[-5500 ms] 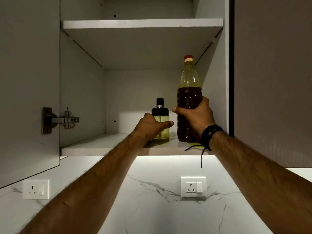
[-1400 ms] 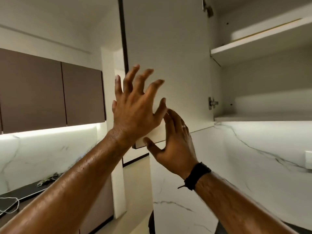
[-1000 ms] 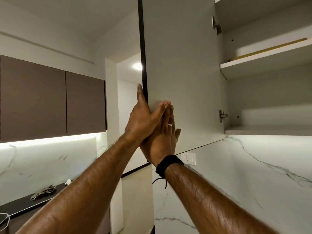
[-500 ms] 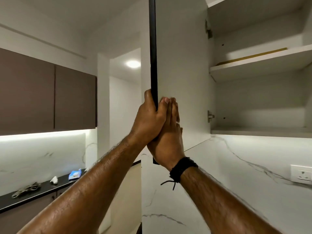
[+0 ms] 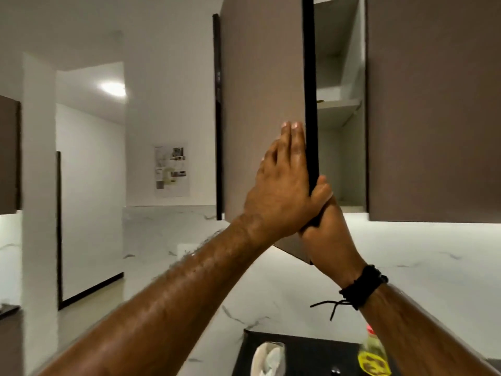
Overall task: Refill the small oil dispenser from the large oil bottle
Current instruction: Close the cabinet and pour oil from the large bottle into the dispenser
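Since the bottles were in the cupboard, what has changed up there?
The cabinet door has swung most of the way shut; its brown front now faces the camera. The left hand moved from the dispenser to the door's front, the right hand from the large oil bottle, now on the counter. The shelves stayed put.

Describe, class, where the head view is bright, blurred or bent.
Head view: the ceiling light glares; a strip glows under the brown wall cabinet; the red-capped plastic oil bottle at the bottom edge smears; the left forearm looks stretched by the wide lens.
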